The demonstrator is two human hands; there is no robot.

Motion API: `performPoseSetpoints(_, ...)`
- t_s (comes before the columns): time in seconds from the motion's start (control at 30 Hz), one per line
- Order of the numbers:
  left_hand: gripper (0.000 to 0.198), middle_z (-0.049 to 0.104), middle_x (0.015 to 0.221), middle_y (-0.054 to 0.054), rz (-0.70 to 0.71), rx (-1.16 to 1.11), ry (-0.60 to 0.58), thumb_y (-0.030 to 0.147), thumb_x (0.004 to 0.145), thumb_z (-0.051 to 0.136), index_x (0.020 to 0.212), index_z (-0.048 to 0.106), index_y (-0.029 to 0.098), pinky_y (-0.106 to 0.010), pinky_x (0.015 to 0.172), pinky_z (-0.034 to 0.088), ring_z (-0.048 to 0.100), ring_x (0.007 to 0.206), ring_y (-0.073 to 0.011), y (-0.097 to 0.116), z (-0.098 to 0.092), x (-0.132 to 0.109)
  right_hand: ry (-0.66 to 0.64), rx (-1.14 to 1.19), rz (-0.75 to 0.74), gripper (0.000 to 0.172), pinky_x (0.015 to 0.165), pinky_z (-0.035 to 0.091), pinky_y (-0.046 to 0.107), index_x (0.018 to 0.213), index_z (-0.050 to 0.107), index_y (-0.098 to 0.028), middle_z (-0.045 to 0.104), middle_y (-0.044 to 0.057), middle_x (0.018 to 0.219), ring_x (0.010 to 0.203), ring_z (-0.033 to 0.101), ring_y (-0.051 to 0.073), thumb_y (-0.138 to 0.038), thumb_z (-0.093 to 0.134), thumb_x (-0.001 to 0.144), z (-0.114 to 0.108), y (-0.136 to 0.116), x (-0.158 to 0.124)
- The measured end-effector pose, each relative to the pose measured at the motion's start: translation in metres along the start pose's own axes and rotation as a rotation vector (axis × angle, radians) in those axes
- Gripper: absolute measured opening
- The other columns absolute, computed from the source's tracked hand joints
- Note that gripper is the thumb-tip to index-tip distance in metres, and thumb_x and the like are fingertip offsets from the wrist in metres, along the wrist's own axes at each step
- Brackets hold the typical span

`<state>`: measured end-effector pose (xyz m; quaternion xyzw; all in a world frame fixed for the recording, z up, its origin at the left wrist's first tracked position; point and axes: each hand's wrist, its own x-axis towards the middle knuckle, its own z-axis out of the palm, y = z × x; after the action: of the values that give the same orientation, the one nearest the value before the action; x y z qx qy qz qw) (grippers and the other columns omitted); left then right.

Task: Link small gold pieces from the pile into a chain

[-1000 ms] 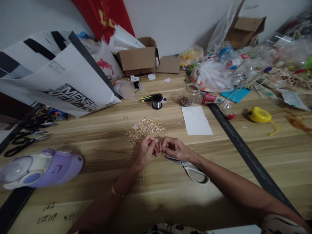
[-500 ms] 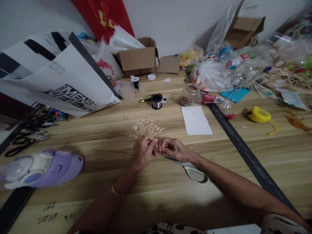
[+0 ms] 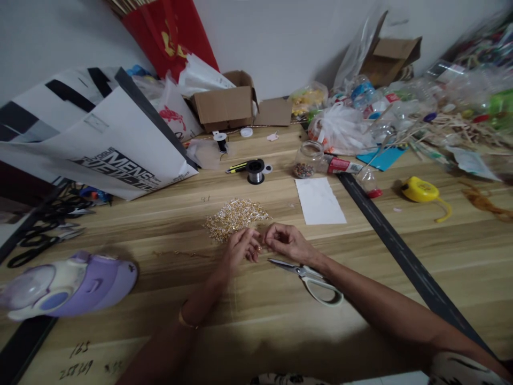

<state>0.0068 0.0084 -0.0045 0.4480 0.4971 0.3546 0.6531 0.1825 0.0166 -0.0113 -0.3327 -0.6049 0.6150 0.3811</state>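
My left hand is curled at the front edge of a pile of small gold and silver beaded pieces, with a tiny orange-gold bit at its fingertips, too small to name. Close by on the right, my right hand pinches with thumb and forefinger; what lies between them is too small to make out. White-handled scissors lie on the table just below my right hand, blades pointing left. A thin gold chain-like strand rests to the left of my left hand.
Beyond the pile stand a wire spool and a jar of beads. White paper lies right of them, a yellow tape measure farther right. A purple bottle and several black-handled scissors are at left.
My left fingers have loosened and spread slightly, and the hands are a little farther apart. My right hand has lifted off the scissors' blades, which now show more. The view has shifted slightly.
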Motion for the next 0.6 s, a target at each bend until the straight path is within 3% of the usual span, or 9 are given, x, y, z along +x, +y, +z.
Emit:
performPoseSetpoints(0.17, 0.039, 0.062, 0.058, 0.000, -0.042, 0.012, -0.046, 0.051, 0.074, 0.058, 0.086, 0.050, 0.014, -0.018, 0.039, 0.042, 0.058, 0.041, -0.0102, 0.004, -0.004, 0.000, 0.012, -0.066, -0.037, 0.024, 0.053, 0.033, 0.022, 0.073, 0.051, -0.015, 0.049, -0.001, 0.066, 0.059, 0.041, 0.009, -0.036, 0.060, 0.079, -0.001, -0.004, -0.001)
performPoseSetpoints(0.4, 0.044, 0.066, 0.072, -0.004, -0.028, -0.068, -0.183, 0.029, 0.063, 0.072, 0.102, 0.059, 0.013, -0.021, 0.052, 0.048, 0.063, 0.057, -0.0123, 0.005, -0.018, 0.004, 0.009, -0.169, -0.110, 0.014, 0.055, 0.035, 0.021, 0.072, 0.051, -0.016, 0.054, 0.001, 0.072, 0.063, 0.046, 0.010, -0.026, 0.058, 0.079, -0.001, -0.008, -0.002)
performPoseSetpoints(0.6, 0.028, 0.066, 0.060, -0.003, -0.019, 0.015, -0.160, 0.034, 0.064, 0.072, 0.081, 0.068, 0.013, -0.022, 0.051, 0.049, 0.062, 0.052, -0.0127, 0.000, -0.024, 0.009, -0.013, -0.257, -0.228, 0.008, 0.064, 0.042, 0.026, 0.072, 0.051, -0.016, 0.058, 0.005, 0.079, 0.073, 0.052, 0.015, -0.018, 0.057, 0.077, -0.003, -0.007, -0.002)
